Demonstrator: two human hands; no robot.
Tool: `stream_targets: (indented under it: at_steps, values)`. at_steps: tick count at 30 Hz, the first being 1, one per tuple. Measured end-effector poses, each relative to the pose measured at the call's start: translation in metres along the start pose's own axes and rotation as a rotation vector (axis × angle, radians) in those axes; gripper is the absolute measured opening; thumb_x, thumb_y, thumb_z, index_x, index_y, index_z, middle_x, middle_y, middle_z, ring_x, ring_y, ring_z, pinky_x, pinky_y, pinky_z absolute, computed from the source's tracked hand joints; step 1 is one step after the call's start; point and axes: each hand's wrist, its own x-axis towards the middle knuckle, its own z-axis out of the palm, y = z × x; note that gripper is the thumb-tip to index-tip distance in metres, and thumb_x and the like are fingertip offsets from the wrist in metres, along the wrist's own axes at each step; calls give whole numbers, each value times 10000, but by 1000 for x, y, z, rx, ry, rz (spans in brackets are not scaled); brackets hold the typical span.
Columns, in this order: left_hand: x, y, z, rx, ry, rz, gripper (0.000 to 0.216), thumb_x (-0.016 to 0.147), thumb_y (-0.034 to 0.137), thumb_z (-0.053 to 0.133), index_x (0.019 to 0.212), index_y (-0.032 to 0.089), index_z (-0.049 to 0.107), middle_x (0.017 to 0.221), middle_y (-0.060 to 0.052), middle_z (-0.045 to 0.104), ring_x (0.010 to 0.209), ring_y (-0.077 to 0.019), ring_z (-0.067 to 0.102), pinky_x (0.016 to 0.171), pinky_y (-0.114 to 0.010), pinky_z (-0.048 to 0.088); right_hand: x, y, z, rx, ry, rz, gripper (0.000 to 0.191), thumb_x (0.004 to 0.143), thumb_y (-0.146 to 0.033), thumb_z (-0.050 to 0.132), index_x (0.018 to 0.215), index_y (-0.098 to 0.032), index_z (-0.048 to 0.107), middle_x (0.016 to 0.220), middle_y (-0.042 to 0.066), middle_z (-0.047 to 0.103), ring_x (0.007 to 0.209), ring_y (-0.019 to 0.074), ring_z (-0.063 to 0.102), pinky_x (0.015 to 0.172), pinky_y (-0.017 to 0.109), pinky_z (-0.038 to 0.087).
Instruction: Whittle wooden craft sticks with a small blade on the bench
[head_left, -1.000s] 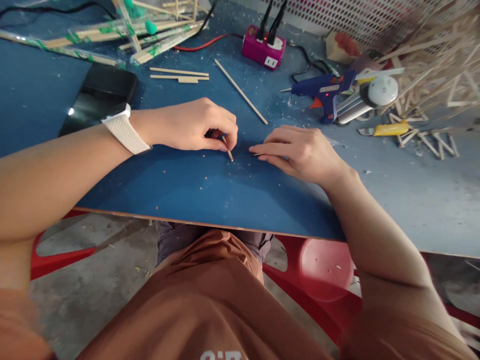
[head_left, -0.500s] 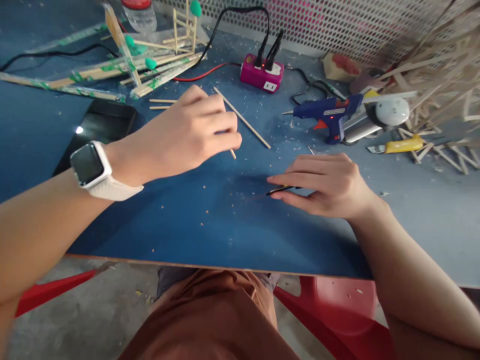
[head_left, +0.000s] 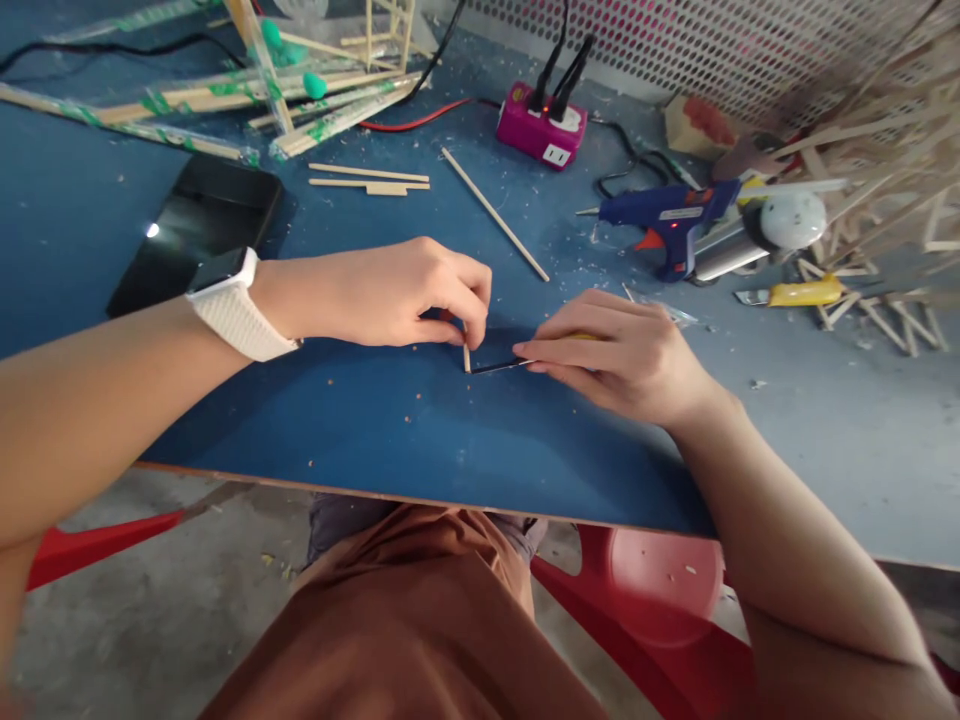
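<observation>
Two bare hands face each other over the blue counter (head_left: 510,450), with a short, pale wooden stick (head_left: 467,360) between them. The left hand (head_left: 427,295) is clamped on the stick's far end, thumb and finger together; the stick's long axis runs from there toward the person's body. The right hand (head_left: 619,360), to the right of the stick, grips a slim, dark-bladed cutter (head_left: 497,367) with some yellow showing. The blade lies roughly crosswise to the stick, its tip at the near end; whether they touch I cannot tell. The left hand is nearer the stick. Beyond the stick, to its right, a dark blue plastic glue gun (head_left: 675,220) bears a pale label too small to read.
</observation>
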Motion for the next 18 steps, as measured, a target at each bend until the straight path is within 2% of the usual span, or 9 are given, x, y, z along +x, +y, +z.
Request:
stream_targets:
  at_steps: [4, 9, 18]
  values:
    - [-1, -1, 2, 72, 6, 24, 425, 1322, 345, 606, 1165, 311, 999, 1242, -56, 893, 1068, -205, 856, 1026, -335, 630, 0, 2, 4, -68, 3, 24, 246, 1265, -250, 808, 1454, -302, 956, 1202, 52, 947, 1048, 225, 848, 894, 370, 701]
    - [1, -3, 3, 131, 19, 49, 427, 1320, 336, 591, 1186, 294, 994, 1235, -65, 910, 1071, -218, 875, 1026, -348, 649, -2, 4, 5, -84, 19, 23, 355, 1268, -157, 750, 1506, -342, 937, 1201, 35, 935, 993, 188, 839, 840, 332, 664]
    - [1, -3, 2, 106, -11, 39, 423, 1312, 321, 603, 1200, 295, 1010, 1261, -104, 922, 1136, -265, 883, 1097, -403, 659, 5, 0, 25, 4, 178, 38, 214, 1192, -146, 883, 1350, -266, 961, 1199, 40, 978, 1013, 219, 914, 925, 382, 785]
